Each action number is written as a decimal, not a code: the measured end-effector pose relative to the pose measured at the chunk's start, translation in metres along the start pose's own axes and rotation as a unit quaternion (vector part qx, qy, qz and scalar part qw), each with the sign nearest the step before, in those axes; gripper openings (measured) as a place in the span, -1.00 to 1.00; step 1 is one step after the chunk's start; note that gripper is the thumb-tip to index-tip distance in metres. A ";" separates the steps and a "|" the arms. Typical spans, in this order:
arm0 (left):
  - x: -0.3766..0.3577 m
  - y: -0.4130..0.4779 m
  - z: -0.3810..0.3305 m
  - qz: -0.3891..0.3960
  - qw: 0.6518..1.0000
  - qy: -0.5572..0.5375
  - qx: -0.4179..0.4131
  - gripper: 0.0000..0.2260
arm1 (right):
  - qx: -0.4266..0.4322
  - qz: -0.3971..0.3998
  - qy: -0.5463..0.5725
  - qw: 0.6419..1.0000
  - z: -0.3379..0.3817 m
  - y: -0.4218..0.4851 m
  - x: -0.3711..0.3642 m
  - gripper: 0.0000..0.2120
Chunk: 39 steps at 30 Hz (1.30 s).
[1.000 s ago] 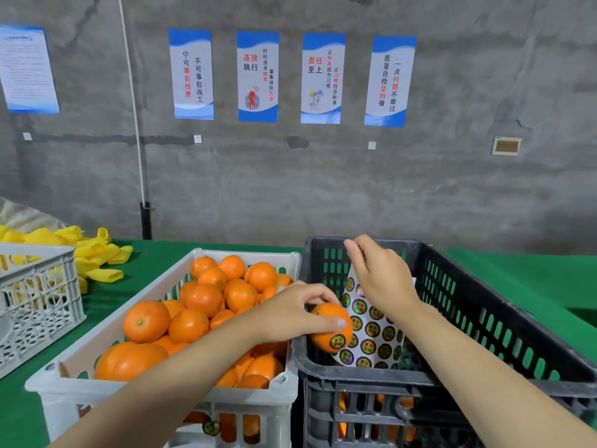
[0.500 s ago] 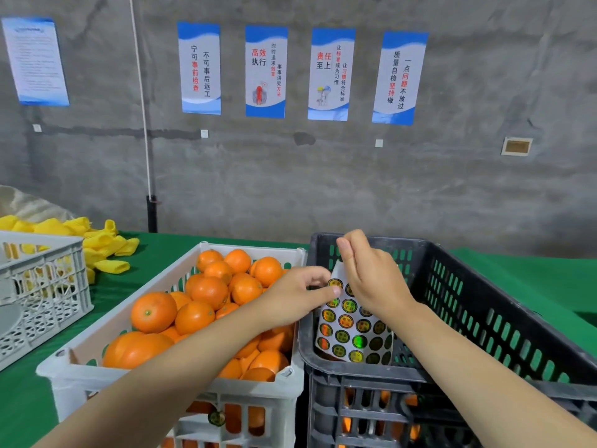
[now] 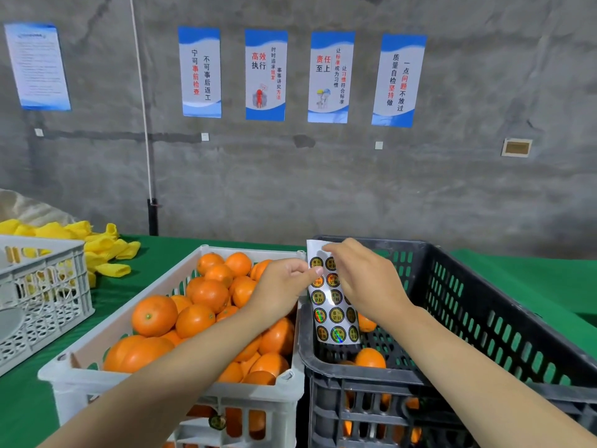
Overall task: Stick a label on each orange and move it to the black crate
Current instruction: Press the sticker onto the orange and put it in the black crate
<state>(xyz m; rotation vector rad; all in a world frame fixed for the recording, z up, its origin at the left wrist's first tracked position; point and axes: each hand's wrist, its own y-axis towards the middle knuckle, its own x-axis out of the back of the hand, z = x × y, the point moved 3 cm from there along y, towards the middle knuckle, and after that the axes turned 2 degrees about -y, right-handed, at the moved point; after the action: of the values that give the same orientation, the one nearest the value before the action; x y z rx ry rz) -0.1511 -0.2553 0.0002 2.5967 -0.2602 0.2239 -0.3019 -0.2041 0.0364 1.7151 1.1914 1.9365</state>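
Label sheet (image 3: 334, 318), light and floppy, is pinched over the black crate (image 3: 484, 286): top edge by the right hand (image 3: 365, 279), side by the left hand (image 3: 284, 286); labels (image 3: 336, 313) are best peeled from their rims.

Three crates in a row on the desk (image 3: 155, 270). Left crate (image 3: 48, 286) stands apart from the others, with foam sleeves (image 3: 100, 250) piled behind it and to its right. Middle crate (image 3: 129, 399) holds a heap of oranges (image 3: 200, 305). Right crate (image 3: 484, 302) sits just beside it, with a few loose oranges (image 3: 370, 357) on its floor. Label sheet (image 3: 336, 318) hangs upright over the right crate's left side, left grip (image 3: 284, 286) on its left edge, right grip (image 3: 365, 279) on its top. Posters (image 3: 265, 76) line the wall behind the desk.
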 end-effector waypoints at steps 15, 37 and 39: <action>0.002 -0.007 -0.017 0.022 0.998 0.021 -0.059 -0.70 | 0.017 -0.002 0.041 0.999 0.002 -0.004 -0.006 -0.70; 0.001 -0.006 -0.010 0.012 0.975 0.164 -0.150 -0.76 | -0.019 -0.004 0.076 0.997 -0.005 -0.003 -0.008 -0.81; 0.000 -0.005 -0.007 0.026 0.978 0.156 -0.135 -0.79 | -0.047 -0.028 0.072 0.996 -0.008 -0.003 -0.007 -0.82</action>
<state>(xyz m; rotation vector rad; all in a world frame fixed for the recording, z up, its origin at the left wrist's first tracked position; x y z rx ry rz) -0.1509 -0.2474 0.0041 2.2492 -0.2283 0.5685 -0.3087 -0.2101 0.0302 1.5020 1.1638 2.0783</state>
